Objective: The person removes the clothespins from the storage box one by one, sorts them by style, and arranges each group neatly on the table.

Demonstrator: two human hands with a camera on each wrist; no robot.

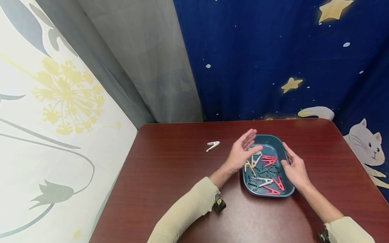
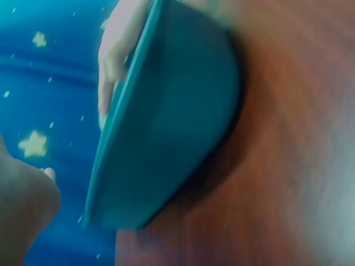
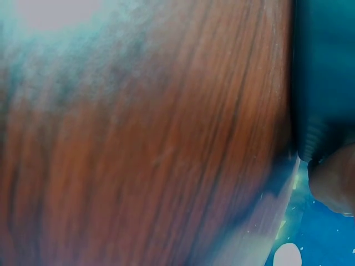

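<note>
A starry blue curtain [image 1: 258,60] backs a brown table [image 1: 170,168]; head view: left hand [image 1: 238,156], fingers straight, holds nothing beside the teal tray [image 1: 271,142]; right hand [image 1: 294,170] grips its right rim; coloured pegs [image 1: 269,157] inside, a white peg [image 1: 213,145] outside; left wrist view: left hand clear of the tray; right wrist view: grip partly visible; firm right-hand hold should prevent sliding.

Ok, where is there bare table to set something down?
Bare table lies between the lone white clip and the table's left edge, and between the right hand and the right edge. Crowded: the tray, with clips strewn inside and the left hand at its rim.
</note>
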